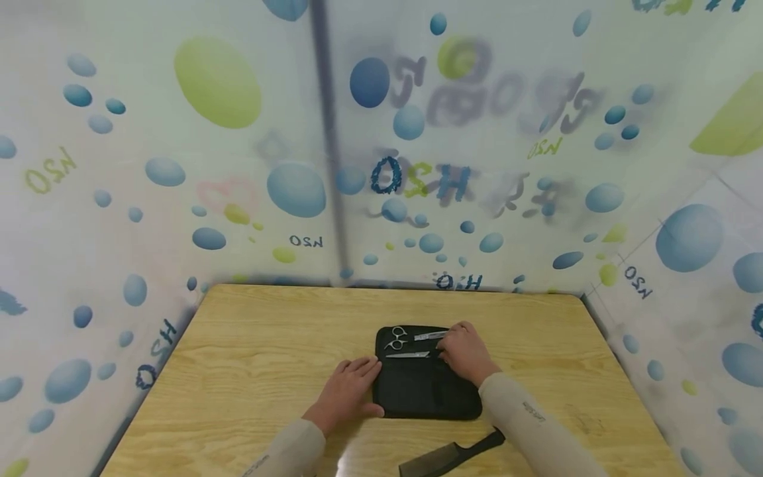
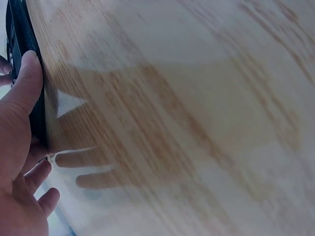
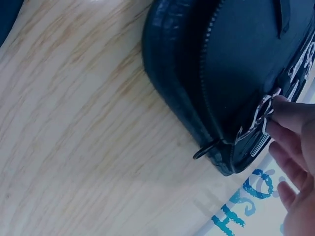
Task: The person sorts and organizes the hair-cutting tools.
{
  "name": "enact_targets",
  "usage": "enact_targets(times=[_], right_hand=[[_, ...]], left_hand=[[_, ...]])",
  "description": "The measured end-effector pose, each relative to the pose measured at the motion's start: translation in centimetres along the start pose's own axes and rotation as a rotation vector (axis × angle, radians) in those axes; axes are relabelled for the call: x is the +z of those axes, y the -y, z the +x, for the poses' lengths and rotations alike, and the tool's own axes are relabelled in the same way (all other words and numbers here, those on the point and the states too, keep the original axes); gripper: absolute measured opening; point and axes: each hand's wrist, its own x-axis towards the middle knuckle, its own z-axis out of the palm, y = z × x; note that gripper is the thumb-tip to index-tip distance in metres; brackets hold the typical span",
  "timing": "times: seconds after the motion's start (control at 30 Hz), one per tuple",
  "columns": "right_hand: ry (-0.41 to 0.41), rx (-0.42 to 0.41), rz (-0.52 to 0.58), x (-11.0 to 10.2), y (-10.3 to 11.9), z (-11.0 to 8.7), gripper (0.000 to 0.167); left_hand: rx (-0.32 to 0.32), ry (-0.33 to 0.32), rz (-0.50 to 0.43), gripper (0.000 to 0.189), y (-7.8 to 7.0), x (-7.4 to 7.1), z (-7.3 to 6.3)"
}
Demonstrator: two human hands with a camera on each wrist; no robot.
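Observation:
A black zip case [image 1: 426, 391] lies open-faced on the wooden table, with two pairs of scissors across its upper part. My right hand [image 1: 467, 351] is over the case's right side, thumb and forefinger pinching the finger rings of the lower scissors [image 3: 262, 112], whose blade [image 1: 408, 355] points left. Above it lie the other scissors [image 1: 397, 338], rings to the left; a toothed blade [image 3: 260, 145] shows beside my fingers in the right wrist view. My left hand [image 1: 346, 391] rests against the case's left edge, fingers extended and thumb near the lower left corner.
A black comb [image 1: 438, 462] with a long handle lies in front of the case, near my right sleeve [image 1: 530, 421]. The wooden table [image 1: 256, 338] meets patterned curtain-like walls [image 1: 238, 165] at its back and sides. A zip pull [image 3: 205, 149] sticks out at the case's corner.

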Motion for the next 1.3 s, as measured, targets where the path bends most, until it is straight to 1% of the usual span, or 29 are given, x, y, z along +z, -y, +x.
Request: enact_targets(times=[0.1,0.27,0.37,0.5,0.63,0.73,0.9,1.0,1.07,1.13,1.3], right_hand=[[-0.029,-0.009,0.020,0.0,-0.3,-0.2,0.006],[-0.140,-0.048,0.070,-0.6,-0.9,-0.7,0.006],[-0.188,-0.061,0.099,-1.1,-1.2,-1.1,0.007],[-0.192,-0.035,0.111,-1.7,-1.9,-1.9,0.008],[-0.164,0.013,0.121,-2.0,-2.5,-3.0,0.012],[-0.162,0.035,0.131,-2.1,-3.1,-4.0,0.016],[-0.184,0.057,0.141,-1.5,-4.5,-5.6,0.015],[-0.162,0.073,0.146,-1.2,-5.3,-6.5,0.011],[-0.132,0.083,0.173,-1.1,-5.8,-7.1,0.009],[-0.079,0.093,0.236,-1.1,-6.2,-7.7,0.008],[0.099,0.105,0.445,-0.7,-7.2,-9.3,0.011]], left_hand=[[0.003,0.002,0.002,0.088,-0.1,0.0,0.0],[0.001,-0.001,0.012,0.088,0.0,0.1,0.0],[0.000,-0.007,0.008,0.088,0.0,0.1,0.0],[0.001,-0.009,0.000,0.087,0.0,0.1,0.1],[0.000,-0.008,-0.013,0.087,0.1,0.1,0.1],[-0.001,-0.011,-0.032,0.088,0.1,0.2,0.1],[-0.003,-0.008,-0.053,0.087,0.2,0.1,0.0],[-0.008,0.006,-0.059,0.087,0.2,0.0,0.0],[-0.011,0.014,-0.060,0.088,0.2,-0.1,0.0],[-0.013,0.022,-0.060,0.088,0.2,-0.1,0.1],[-0.002,0.025,-0.075,0.087,0.2,-0.2,0.1]])
